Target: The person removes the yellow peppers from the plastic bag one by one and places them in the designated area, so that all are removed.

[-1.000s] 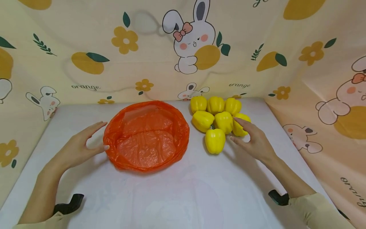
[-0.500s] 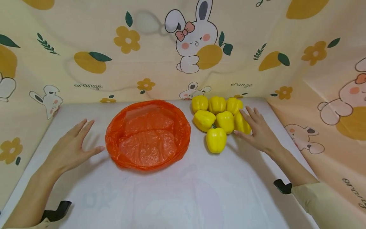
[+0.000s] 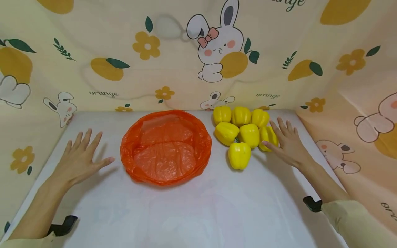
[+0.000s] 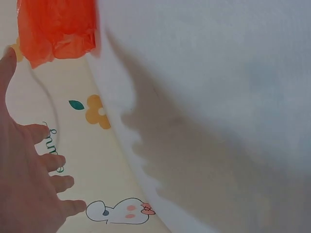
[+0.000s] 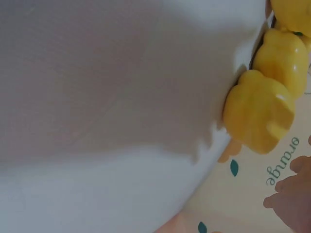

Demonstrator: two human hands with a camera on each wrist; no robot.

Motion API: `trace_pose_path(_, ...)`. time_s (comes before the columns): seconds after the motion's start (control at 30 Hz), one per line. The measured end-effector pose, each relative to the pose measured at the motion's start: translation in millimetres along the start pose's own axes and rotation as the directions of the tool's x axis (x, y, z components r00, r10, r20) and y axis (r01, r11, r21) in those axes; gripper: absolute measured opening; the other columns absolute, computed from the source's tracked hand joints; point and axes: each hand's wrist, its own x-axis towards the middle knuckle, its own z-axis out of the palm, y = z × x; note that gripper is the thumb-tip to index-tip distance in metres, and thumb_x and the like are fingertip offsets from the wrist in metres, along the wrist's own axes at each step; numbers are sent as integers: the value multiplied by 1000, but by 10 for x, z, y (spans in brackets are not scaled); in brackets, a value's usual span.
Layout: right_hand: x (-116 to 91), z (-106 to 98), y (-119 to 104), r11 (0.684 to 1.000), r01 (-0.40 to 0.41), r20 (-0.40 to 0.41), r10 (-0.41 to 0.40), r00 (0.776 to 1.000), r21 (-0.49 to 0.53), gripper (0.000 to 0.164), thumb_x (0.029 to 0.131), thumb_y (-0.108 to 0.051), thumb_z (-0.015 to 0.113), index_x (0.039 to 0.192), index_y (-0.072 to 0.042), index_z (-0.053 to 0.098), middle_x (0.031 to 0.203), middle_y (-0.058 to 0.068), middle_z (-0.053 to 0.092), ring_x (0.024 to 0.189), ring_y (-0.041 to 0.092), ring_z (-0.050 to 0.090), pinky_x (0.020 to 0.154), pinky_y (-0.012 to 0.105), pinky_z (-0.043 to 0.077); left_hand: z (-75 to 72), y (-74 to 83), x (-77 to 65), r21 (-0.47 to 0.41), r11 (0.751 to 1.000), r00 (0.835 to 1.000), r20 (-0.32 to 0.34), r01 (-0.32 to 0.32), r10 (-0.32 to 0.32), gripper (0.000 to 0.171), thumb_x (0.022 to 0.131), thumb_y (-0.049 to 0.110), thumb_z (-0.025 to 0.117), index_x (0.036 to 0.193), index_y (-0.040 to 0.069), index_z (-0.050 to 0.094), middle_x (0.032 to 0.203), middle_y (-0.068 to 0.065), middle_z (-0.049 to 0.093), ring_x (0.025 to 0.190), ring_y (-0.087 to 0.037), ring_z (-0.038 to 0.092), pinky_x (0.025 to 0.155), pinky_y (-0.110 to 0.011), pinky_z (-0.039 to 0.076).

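Note:
An orange-red plastic bag (image 3: pixel 165 165) stands on the white table with its mouth spread wide, facing up. To its right lie several yellow bell peppers (image 3: pixel 239 156) in a loose cluster. My left hand (image 3: pixel 79 160) hovers left of the bag, fingers spread and holding nothing; its thumb points at the bag's rim without touching. On the other side, my right hand (image 3: pixel 288 143) is spread beside the rightmost pepper (image 3: pixel 269 137), and whether it touches the pepper cannot be told. In the left wrist view the bag (image 4: pixel 60 29) appears beyond the thumb; peppers (image 5: pixel 260 111) show in the right wrist view.
The white table (image 3: pixel 186 217) runs up to a cloth backdrop (image 3: pixel 124 79) printed with rabbits, oranges and flowers. That cloth also covers both sides. Black straps (image 3: pixel 63 225) with camera mounts sit at both wrists.
Both hands have spread their fingers wider. The left has drawn slightly away from the bag, and the right has shifted right from the peppers. Bag and peppers stay in place; the head view shifted slightly.

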Motion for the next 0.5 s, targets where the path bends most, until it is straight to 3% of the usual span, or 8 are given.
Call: trace_pose_path(0.5,34,62,130,998,-27,33,29,999,-54,88,98,-55,51,160,-12,7,163,23,-3,145,50,-11,111,72,-8,63,-64,-7,4,1000,999,32,15,-15,106,88,68,57,159,8,7,161,-30,-6,144,-55,-10,108,-74,-9)
